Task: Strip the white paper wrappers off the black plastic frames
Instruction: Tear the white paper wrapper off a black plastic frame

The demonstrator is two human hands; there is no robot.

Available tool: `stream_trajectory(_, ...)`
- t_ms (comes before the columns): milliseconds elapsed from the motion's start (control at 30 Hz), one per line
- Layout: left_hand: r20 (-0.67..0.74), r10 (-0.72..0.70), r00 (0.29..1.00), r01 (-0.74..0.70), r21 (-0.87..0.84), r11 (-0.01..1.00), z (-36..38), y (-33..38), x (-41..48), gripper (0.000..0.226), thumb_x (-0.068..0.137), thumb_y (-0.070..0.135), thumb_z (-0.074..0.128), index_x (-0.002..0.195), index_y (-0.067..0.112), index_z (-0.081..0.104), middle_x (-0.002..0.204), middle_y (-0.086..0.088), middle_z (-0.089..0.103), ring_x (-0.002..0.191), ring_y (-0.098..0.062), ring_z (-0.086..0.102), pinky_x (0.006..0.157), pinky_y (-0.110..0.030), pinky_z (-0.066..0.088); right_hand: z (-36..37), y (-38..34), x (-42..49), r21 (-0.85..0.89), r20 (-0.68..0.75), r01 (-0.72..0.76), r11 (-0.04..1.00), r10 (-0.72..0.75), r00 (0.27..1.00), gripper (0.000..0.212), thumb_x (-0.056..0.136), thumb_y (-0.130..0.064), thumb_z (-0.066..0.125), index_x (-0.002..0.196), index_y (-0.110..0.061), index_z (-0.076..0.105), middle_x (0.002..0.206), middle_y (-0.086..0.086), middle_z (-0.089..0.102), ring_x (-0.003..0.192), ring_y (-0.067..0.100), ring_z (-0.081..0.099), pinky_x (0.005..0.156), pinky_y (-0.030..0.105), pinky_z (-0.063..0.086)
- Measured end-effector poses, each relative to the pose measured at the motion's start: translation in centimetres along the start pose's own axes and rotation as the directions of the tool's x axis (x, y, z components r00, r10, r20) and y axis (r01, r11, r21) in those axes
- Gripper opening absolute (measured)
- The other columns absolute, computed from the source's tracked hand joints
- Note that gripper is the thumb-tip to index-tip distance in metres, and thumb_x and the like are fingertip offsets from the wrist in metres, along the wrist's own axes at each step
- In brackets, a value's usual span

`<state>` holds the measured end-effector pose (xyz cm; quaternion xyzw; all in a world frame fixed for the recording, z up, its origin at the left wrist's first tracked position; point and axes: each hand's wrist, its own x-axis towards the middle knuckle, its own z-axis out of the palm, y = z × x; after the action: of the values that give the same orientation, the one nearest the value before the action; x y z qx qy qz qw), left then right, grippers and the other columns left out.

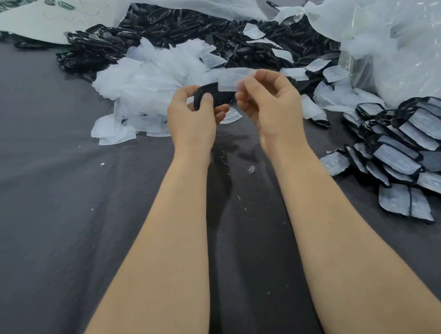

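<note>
left hand (193, 114) grips frame (218, 97), right hand (272, 102) pinches wrapper (231, 80).

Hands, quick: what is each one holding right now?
Left hand: grips the black frame.
Right hand: pinches the white paper wrapper, partly off that frame.

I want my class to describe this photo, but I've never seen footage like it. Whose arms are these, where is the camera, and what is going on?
There is no machine: a person works bare-handed, and the single camera sits on their head, looking down along both forearms. The left hand grips a black frame while the right hand pinches a white wrapper that runs back to the frame. On the dark cloth lie three heaps: stripped wrappers ahead, bare black frames behind those, and still-wrapped frames at the right.
</note>
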<state>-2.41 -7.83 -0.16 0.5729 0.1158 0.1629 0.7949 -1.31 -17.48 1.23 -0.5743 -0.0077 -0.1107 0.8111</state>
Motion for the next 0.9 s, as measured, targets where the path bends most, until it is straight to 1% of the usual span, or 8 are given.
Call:
stream_trajectory(167,0.085,0.015,0.996,-0.012,-0.032,0.999,0.2,0.1,-0.2,0.011,0.098,0.003,0.047,0.106,0.01,0.05,0.08,-0.005,0.066,0.059,-0.005,0.068,0.06,-0.015,0.053,0.0,0.4,-0.3,-0.336,-0.01,0.096,0.937,-0.106,0.994,0.017,0.09,-0.008,0.061,0.079,-0.02,0.058,0.074,-0.005,0.059,0.061,0.002,0.053,0.064,0.021,0.047)
stream_trajectory(233,0.108,0.024,0.994,-0.019,-0.046,0.999,0.3,0.2,-0.2,0.011,0.098,0.003,0.046,0.102,0.012,0.051,0.079,-0.005,0.067,0.06,-0.005,0.068,0.061,-0.015,0.054,-0.1,0.6,-0.2,-0.393,-0.036,0.113,0.912,-0.138,0.99,0.018,0.09,-0.011,0.062,0.078,-0.024,0.058,0.076,-0.009,0.059,0.067,0.001,0.053,0.068,0.024,0.049)
stream_trajectory(367,0.143,0.015,0.99,-0.003,-0.081,0.997,0.4,0.3,-0.4,0.017,0.098,0.001,0.045,0.093,0.015,0.052,0.077,-0.004,0.067,0.061,-0.007,0.069,0.06,-0.016,0.054,-0.3,0.8,0.0,-0.372,-0.071,0.088,0.924,-0.123,0.99,0.018,0.091,-0.008,0.06,0.078,-0.021,0.058,0.078,-0.002,0.061,0.075,0.012,0.059,0.081,0.035,0.053)
stream_trajectory(467,0.135,-0.009,0.991,0.022,-0.092,0.996,0.6,0.4,-0.3,0.013,0.097,0.0,0.043,0.1,0.009,0.053,0.076,-0.004,0.067,0.061,-0.009,0.069,0.058,-0.015,0.053,-0.4,1.0,0.0,-0.368,-0.075,0.088,0.926,-0.124,0.99,0.017,0.091,-0.008,0.06,0.079,-0.02,0.058,0.075,-0.002,0.062,0.068,0.009,0.06,0.078,0.032,0.055)
stream_trajectory(600,0.13,-0.025,0.991,0.033,-0.063,0.997,0.6,0.3,-0.2,0.02,0.096,-0.001,0.038,0.107,0.005,0.054,0.08,-0.008,0.067,0.06,-0.01,0.069,0.058,-0.017,0.054,-0.5,1.1,0.1,-0.334,-0.062,0.085,0.939,-0.112,0.992,0.017,0.09,-0.005,0.06,0.079,-0.018,0.058,0.071,-0.001,0.06,0.062,0.006,0.057,0.071,0.027,0.053)
stream_trajectory(700,0.127,-0.037,0.991,0.042,-0.038,0.998,0.6,0.3,-0.1,0.022,0.097,0.001,0.036,0.11,0.003,0.054,0.083,-0.012,0.067,0.06,-0.01,0.069,0.058,-0.018,0.055,-0.4,1.2,0.1,-0.334,-0.058,0.079,0.939,-0.104,0.993,0.017,0.09,-0.004,0.06,0.079,-0.018,0.058,0.072,0.0,0.06,0.063,0.009,0.057,0.072,0.03,0.053)
stream_trajectory(833,0.133,0.02,0.991,-0.021,0.011,1.0,0.6,0.1,-0.2,0.009,0.097,0.012,0.05,0.09,0.013,0.055,0.078,-0.006,0.067,0.06,-0.01,0.069,0.058,-0.017,0.054,-0.4,1.4,0.1,-0.342,-0.056,0.079,0.936,-0.105,0.993,0.02,0.089,-0.003,0.06,0.078,-0.019,0.057,0.072,0.002,0.06,0.068,0.016,0.058,0.077,0.037,0.053)
stream_trajectory(900,0.139,0.038,0.99,-0.047,0.063,0.997,0.5,-0.2,-0.1,0.002,0.095,0.011,0.056,0.094,0.012,0.054,0.086,-0.009,0.068,0.067,-0.012,0.07,0.063,-0.019,0.055,-0.4,1.4,0.1,-0.346,-0.049,0.086,0.934,-0.109,0.993,0.02,0.089,-0.003,0.061,0.077,-0.018,0.058,0.072,0.002,0.059,0.067,0.014,0.057,0.077,0.038,0.053)
